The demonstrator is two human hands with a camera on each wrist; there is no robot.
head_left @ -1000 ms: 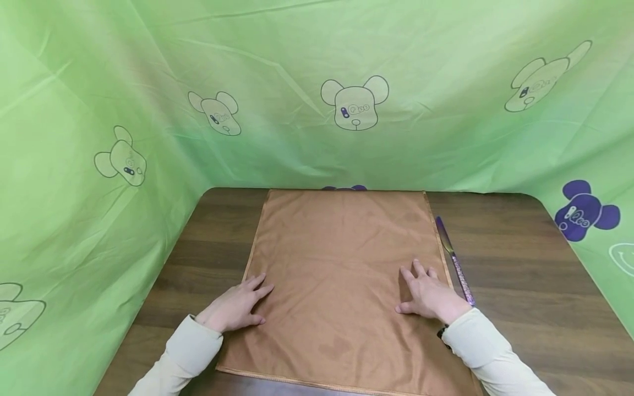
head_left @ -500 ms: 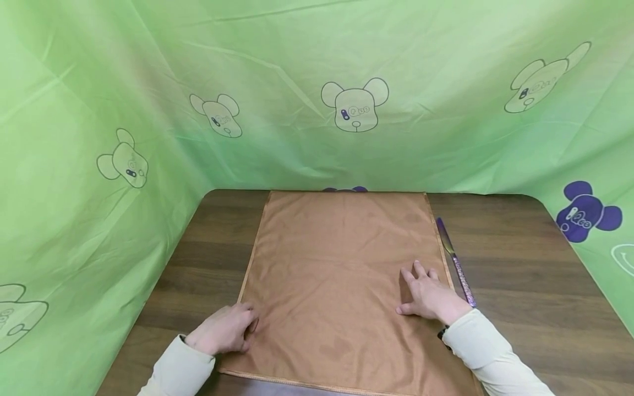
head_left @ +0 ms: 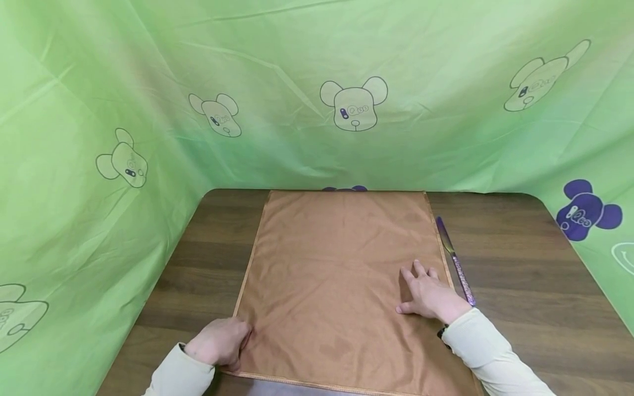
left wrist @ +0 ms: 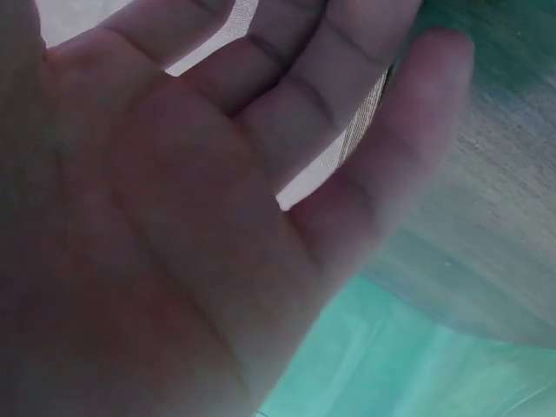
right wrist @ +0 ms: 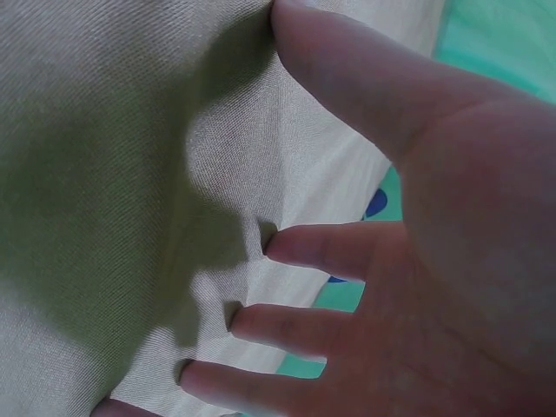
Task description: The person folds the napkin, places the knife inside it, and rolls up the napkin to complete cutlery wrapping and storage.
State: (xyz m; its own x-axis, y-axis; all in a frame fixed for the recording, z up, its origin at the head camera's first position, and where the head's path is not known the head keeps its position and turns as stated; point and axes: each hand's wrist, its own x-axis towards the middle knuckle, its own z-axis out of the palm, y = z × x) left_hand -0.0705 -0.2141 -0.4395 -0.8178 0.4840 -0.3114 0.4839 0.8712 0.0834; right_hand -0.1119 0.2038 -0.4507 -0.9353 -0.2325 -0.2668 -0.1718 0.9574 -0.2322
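A brown square cloth (head_left: 337,264) with a stitched hem lies spread on the wooden table, lightly wrinkled toward its near side. At its near left corner, my left hand (head_left: 220,341) bends its fingers down and pinches the cloth's edge; the corner is hidden under it. In the left wrist view the palm (left wrist: 191,217) faces the camera, with the fingertips out of frame. My right hand (head_left: 428,297) rests with spread fingers on the cloth near its right edge. The right wrist view shows its fingertips (right wrist: 252,317) touching the fabric.
A knife (head_left: 455,261) with a glittery purple handle lies along the cloth's right edge, close to the right hand. Wooden tabletop (head_left: 520,275) shows on both sides. A green printed curtain (head_left: 277,110) hangs behind and at the sides.
My left hand has slid from flat on the cloth's left part back toward the near left corner, its spread fingers now bent in. My right hand has stayed in place.
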